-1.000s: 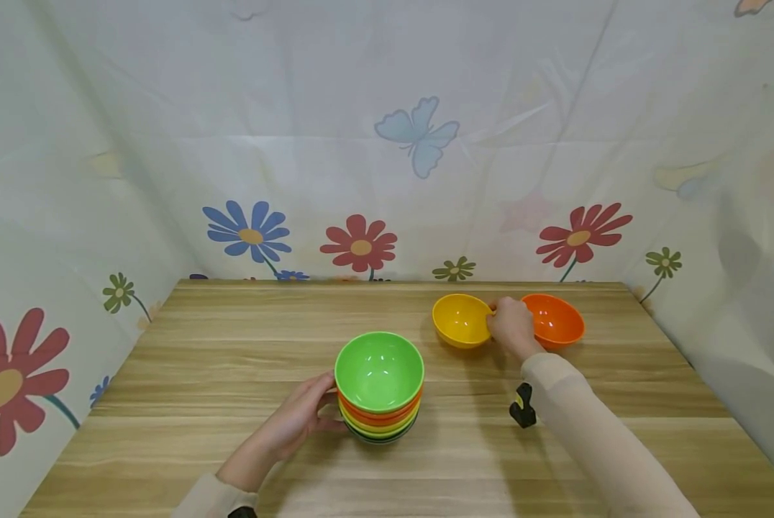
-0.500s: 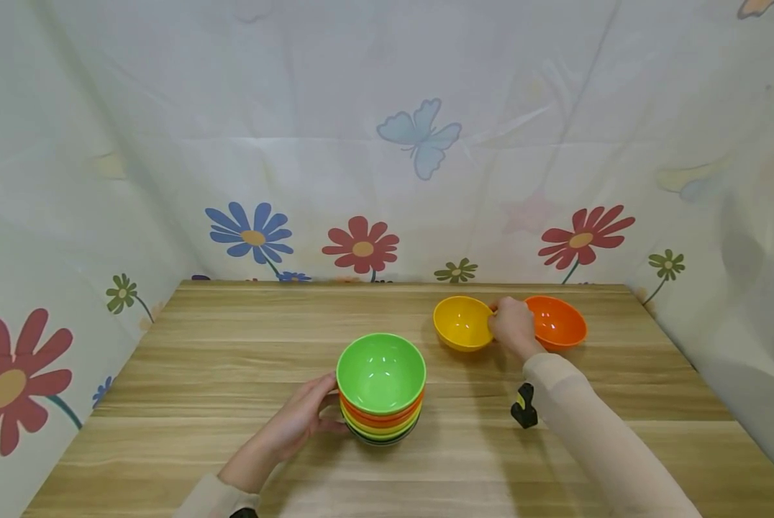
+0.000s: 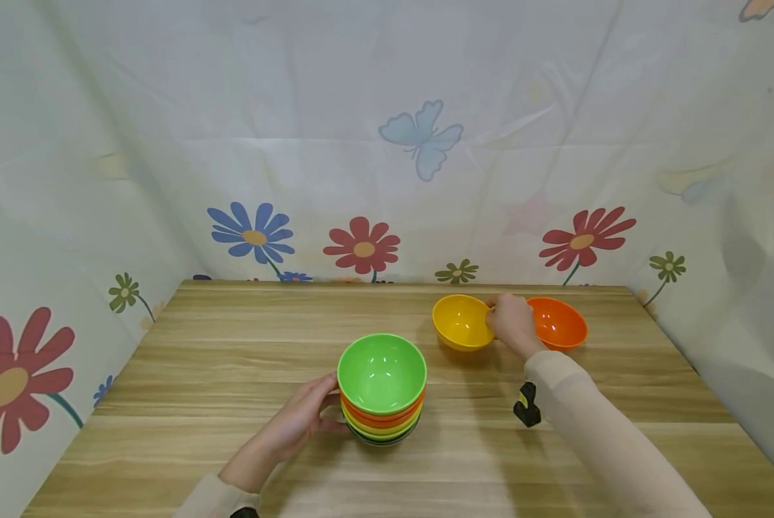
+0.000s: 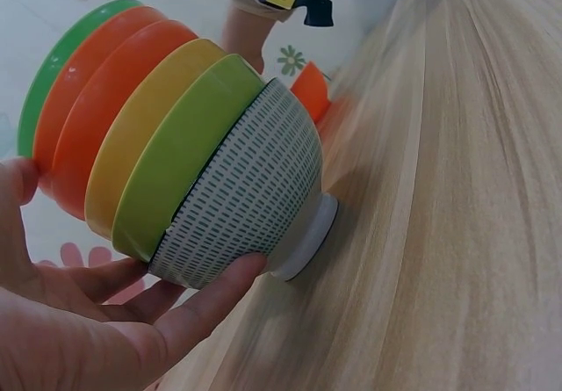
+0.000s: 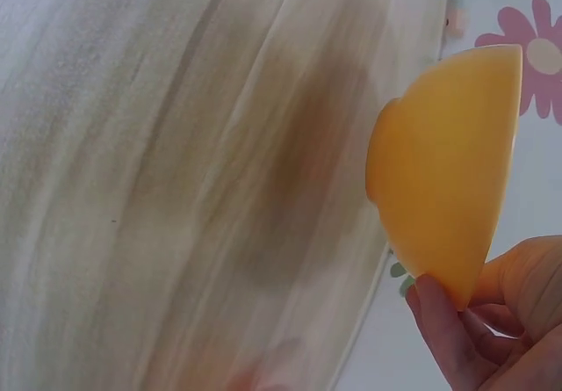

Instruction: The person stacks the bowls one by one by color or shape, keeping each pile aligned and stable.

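A stack of nested bowls stands upright on the table, a bright green bowl (image 3: 382,374) on top. Below it the left wrist view shows two orange bowls, a yellow one, a lime one (image 4: 180,158) and a white bowl with green dashes (image 4: 250,189) at the bottom. My left hand (image 3: 299,417) holds the stack from the left, thumb by the upper rims and fingers against the lower bowls. Farther back, my right hand (image 3: 515,324) pinches the right rim of a yellow-orange bowl (image 3: 461,322). Its foot hangs just above the table in the right wrist view, over a soft shadow.
An orange bowl (image 3: 560,324) sits at the back right, partly hidden behind the right hand. The wooden table (image 3: 231,338) ends at a flower-printed curtain (image 3: 296,144) at the back and sides.
The yellow-orange bowl in my right hand has risen very slightly, away from the orange bowl. My left hand and the stack stay put; the view shifts a little.
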`<state>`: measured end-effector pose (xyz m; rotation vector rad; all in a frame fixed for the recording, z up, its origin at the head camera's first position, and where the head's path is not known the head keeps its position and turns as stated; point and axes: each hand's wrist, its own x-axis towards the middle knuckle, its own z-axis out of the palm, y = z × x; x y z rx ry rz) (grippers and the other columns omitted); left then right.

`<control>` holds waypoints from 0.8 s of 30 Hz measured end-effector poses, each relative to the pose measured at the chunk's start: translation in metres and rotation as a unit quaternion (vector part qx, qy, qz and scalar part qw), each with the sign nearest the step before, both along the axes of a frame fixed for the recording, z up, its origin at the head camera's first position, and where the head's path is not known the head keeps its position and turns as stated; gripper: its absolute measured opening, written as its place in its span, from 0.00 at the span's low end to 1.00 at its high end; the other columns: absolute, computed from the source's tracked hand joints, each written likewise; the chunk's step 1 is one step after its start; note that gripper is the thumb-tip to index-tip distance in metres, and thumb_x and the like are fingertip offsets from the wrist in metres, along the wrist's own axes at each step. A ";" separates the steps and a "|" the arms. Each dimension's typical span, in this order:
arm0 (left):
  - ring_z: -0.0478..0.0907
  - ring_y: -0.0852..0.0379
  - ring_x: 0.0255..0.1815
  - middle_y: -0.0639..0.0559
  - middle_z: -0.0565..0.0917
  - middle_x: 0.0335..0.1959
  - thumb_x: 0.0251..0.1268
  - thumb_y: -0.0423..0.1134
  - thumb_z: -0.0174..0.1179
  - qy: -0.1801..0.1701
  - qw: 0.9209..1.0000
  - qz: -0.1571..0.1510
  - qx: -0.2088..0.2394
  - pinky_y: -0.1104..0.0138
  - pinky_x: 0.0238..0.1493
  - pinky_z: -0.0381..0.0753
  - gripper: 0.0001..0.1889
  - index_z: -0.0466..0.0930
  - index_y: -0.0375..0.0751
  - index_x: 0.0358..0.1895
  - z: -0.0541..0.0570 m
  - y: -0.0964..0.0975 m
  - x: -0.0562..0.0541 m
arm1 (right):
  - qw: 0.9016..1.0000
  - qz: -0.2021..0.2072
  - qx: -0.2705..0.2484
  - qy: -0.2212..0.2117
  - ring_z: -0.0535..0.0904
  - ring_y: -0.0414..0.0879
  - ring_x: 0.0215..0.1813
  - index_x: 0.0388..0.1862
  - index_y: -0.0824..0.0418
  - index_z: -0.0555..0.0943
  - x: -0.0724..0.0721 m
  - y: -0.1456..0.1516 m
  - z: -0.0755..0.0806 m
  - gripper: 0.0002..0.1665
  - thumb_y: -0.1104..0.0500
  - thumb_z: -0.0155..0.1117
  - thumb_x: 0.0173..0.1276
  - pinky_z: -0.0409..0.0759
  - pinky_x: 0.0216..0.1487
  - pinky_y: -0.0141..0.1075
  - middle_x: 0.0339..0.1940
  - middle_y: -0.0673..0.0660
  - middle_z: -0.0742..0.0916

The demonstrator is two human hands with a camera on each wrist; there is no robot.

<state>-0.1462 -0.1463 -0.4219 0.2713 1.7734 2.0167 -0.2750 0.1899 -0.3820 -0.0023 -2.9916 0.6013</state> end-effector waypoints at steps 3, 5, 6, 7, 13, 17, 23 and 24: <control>0.72 0.50 0.55 0.43 0.73 0.54 0.71 0.57 0.39 0.001 1.000 -0.001 -0.001 0.51 0.47 0.79 0.33 0.63 0.29 0.62 0.001 0.000 0.001 | 1.000 0.011 0.013 0.015 0.78 0.51 0.29 0.46 0.71 0.81 0.000 -0.002 0.004 0.19 0.69 0.50 0.57 0.79 0.30 0.40 0.41 0.67 0.84; 0.71 0.50 0.55 0.43 0.72 0.54 0.71 0.57 0.39 0.000 1.000 -0.001 -0.002 0.51 0.47 0.79 0.33 0.63 0.29 0.63 0.001 0.000 0.001 | 0.999 0.017 0.020 0.025 0.78 0.52 0.31 0.45 0.70 0.81 -0.001 -0.003 0.007 0.19 0.69 0.50 0.57 0.80 0.32 0.41 0.42 0.67 0.85; 0.71 0.50 0.55 0.43 0.72 0.54 0.71 0.57 0.39 0.000 1.000 -0.001 -0.002 0.51 0.47 0.79 0.33 0.63 0.29 0.63 0.001 0.000 0.001 | 0.999 0.020 0.023 0.028 0.79 0.52 0.32 0.45 0.70 0.82 -0.001 -0.004 0.008 0.19 0.69 0.50 0.57 0.80 0.33 0.42 0.42 0.67 0.85; 0.71 0.50 0.55 0.43 0.72 0.54 0.71 0.57 0.39 0.000 1.000 -0.001 -0.002 0.51 0.47 0.79 0.33 0.63 0.29 0.63 0.001 0.000 0.001 | 0.999 0.022 0.027 0.030 0.79 0.53 0.33 0.46 0.70 0.82 -0.002 -0.005 0.009 0.19 0.69 0.50 0.57 0.80 0.33 0.42 0.43 0.67 0.85; 0.71 0.50 0.55 0.44 0.72 0.54 0.71 0.57 0.38 0.003 1.000 -0.002 0.000 0.51 0.46 0.79 0.33 0.64 0.30 0.62 0.000 -0.001 -0.001 | 0.998 0.033 0.043 0.025 0.79 0.53 0.36 0.47 0.67 0.82 0.000 -0.011 0.020 0.18 0.68 0.52 0.59 0.81 0.35 0.41 0.45 0.65 0.84; 0.72 0.51 0.55 0.44 0.72 0.54 0.71 0.57 0.38 0.006 1.000 -0.004 0.001 0.51 0.46 0.79 0.32 0.64 0.30 0.62 -0.001 -0.001 -0.001 | 0.999 0.036 0.035 0.010 0.78 0.53 0.38 0.49 0.66 0.81 0.002 -0.015 0.028 0.18 0.68 0.52 0.61 0.81 0.37 0.41 0.48 0.64 0.83; 0.72 0.51 0.54 0.45 0.73 0.53 0.71 0.57 0.38 0.005 1.000 -0.005 0.004 0.51 0.46 0.80 0.32 0.65 0.30 0.62 -0.001 -0.001 -0.001 | 0.998 0.048 0.034 0.025 0.77 0.52 0.34 0.48 0.66 0.81 0.004 -0.021 0.038 0.17 0.67 0.53 0.61 0.80 0.33 0.38 0.46 0.64 0.84; 0.72 0.51 0.54 0.45 0.73 0.53 0.71 0.57 0.38 0.005 1.000 -0.005 0.003 0.51 0.46 0.80 0.32 0.65 0.30 0.62 -0.001 -0.001 -0.001 | 0.997 0.054 0.039 0.031 0.77 0.52 0.33 0.47 0.66 0.82 0.004 -0.022 0.040 0.17 0.67 0.53 0.61 0.80 0.32 0.37 0.45 0.64 0.84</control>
